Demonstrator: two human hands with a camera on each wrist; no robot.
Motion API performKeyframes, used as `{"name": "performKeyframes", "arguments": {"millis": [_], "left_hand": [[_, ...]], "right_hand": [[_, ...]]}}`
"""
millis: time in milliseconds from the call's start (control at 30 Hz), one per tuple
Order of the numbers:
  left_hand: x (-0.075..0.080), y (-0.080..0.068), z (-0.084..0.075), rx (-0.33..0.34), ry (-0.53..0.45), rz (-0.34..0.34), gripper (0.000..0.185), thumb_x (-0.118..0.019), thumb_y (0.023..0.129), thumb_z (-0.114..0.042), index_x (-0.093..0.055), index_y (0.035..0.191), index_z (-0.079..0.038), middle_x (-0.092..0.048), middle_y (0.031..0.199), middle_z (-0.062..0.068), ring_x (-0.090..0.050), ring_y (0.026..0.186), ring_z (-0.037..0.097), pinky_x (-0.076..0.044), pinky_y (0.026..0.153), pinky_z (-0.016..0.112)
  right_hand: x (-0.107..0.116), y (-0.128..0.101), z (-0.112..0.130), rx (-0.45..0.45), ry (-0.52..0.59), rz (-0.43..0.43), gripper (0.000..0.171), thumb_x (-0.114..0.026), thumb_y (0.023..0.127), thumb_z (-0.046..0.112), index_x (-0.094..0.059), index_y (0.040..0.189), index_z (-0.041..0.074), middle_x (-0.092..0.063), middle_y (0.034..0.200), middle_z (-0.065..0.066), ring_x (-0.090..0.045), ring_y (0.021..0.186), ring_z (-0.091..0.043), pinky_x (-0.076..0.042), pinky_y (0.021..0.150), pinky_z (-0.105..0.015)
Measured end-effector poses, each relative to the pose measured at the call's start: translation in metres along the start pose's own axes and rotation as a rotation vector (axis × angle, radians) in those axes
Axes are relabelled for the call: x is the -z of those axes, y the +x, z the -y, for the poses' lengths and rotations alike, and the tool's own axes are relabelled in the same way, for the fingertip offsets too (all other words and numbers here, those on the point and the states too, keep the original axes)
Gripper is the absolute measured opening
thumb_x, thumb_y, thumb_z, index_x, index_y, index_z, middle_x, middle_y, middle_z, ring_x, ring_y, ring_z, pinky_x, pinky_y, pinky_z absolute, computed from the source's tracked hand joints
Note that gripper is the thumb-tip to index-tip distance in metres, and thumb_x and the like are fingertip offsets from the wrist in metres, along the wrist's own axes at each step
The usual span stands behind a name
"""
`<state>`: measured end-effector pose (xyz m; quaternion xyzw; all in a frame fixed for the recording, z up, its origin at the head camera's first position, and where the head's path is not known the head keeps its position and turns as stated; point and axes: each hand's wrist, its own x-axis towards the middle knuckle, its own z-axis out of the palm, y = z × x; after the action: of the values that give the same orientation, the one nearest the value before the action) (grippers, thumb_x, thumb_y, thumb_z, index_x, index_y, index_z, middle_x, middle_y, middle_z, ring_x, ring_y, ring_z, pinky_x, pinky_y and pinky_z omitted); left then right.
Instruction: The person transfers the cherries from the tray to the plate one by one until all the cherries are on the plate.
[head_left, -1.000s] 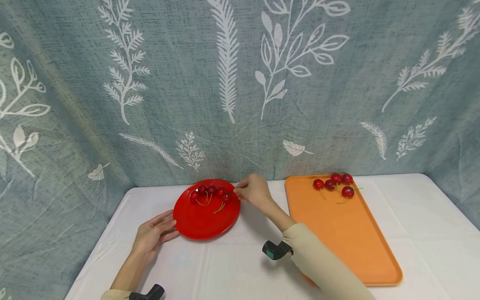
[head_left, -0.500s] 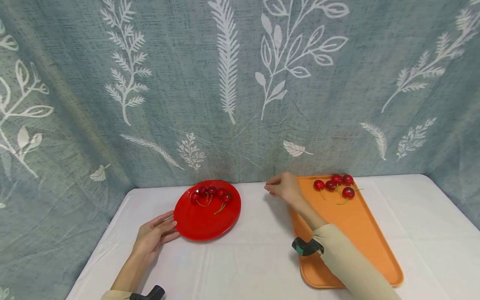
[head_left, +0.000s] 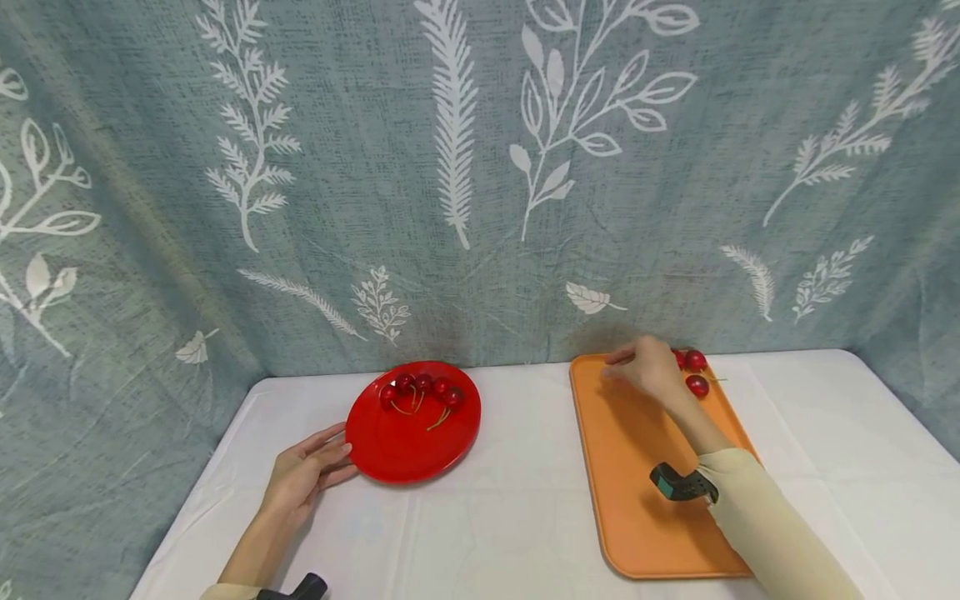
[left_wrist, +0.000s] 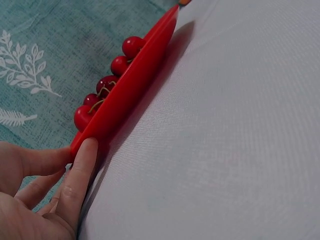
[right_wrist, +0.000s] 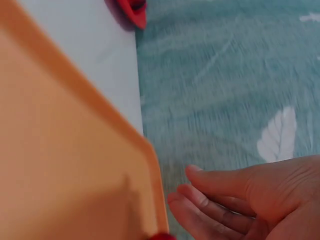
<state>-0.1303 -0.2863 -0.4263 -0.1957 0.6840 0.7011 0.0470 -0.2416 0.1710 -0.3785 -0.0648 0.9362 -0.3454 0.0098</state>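
On the left of the head view, a red plate [head_left: 408, 454] carries several dark red cherries [head_left: 452, 397] with green stems, grouped toward its far side. My left hand [head_left: 302, 471] holds the plate's left rim; the left wrist view shows its fingers [left_wrist: 75, 185] around the red edge. Over the far left part of an orange tray [head_left: 637, 525] hovers my right hand [head_left: 647, 367], its fingers loosely bent with nothing between them. Cherries [head_left: 696, 361] lie at the tray's far right corner, some hidden behind that hand.
White cloth [head_left: 517, 517] covers the table and shows between plate and tray. A blue-green curtain [head_left: 495, 283] with white leaf prints hangs along the table's back edge. In the right wrist view the tray's rim [right_wrist: 112, 112] runs beside the hand.
My right hand has moved right, away from the plate's right rim to above the tray, and now hides some cherries there. My left hand and the cherries on the plate have stayed put.
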Motion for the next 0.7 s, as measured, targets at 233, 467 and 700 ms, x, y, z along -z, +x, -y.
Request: {"name": "performKeyframes", "arguments": {"millis": [233, 467, 700], "left_hand": [[0.000, 0.000, -0.001, 0.010, 0.002, 0.000, 0.057, -0.057, 0.098, -0.006, -0.034, 0.149, 0.004, -0.067, 0.110, 0.002, -0.072, 0.085, 0.015, -0.059, 0.079, 0.031], [0.002, 0.001, 0.001, 0.029, -0.010, -0.002, 0.058, -0.057, 0.098, -0.006, -0.033, 0.149, 0.003, -0.068, 0.105, -0.001, -0.072, 0.084, 0.014, -0.059, 0.079, 0.031], [0.002, 0.003, 0.000, 0.028, 0.003, 0.003, 0.058, -0.057, 0.098, -0.008, -0.033, 0.150, 0.002, -0.068, 0.105, -0.002, -0.072, 0.084, 0.013, -0.059, 0.079, 0.031]], "right_hand": [[0.011, -0.010, -0.021, -0.026, -0.020, -0.026, 0.022, -0.075, 0.086, 0.018, -0.077, 0.096, -0.002, -0.073, 0.095, -0.019, -0.066, 0.082, -0.031, -0.053, 0.065, -0.034], [0.009, -0.015, -0.034, -0.019, -0.078, -0.086, 0.019, -0.077, 0.084, 0.019, -0.079, 0.089, 0.001, -0.073, 0.093, -0.018, -0.063, 0.073, -0.028, -0.043, 0.056, -0.028], [0.009, -0.018, -0.039, -0.021, -0.105, -0.116, 0.018, -0.081, 0.079, 0.016, -0.078, 0.086, 0.000, -0.073, 0.089, -0.016, -0.065, 0.084, -0.036, -0.053, 0.068, -0.041]]}}
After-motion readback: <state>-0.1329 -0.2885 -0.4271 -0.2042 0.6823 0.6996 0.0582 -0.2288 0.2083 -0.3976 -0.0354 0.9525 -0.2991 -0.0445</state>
